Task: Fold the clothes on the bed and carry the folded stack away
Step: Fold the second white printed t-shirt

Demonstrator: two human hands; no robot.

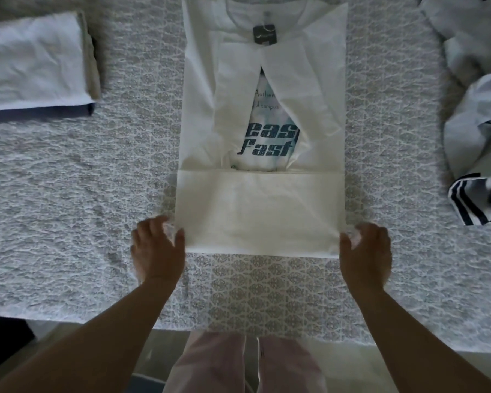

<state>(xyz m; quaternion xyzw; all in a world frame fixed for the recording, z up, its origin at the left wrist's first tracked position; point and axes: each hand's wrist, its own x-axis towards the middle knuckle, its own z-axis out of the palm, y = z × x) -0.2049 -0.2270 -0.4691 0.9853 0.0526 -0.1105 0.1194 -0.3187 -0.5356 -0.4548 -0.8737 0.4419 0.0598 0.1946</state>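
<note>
Midway through: the white T-shirt (262, 154), sides and hem folded, has its near corners pinched by the left hand (157, 248) and right hand (366, 251), a folded stack (34, 63) lies left of it, and unfolded clothes (476, 123) right.

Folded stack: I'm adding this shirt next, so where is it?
In the head view, the folded stack lies on the bed's far left, left of the white T-shirt.
</note>
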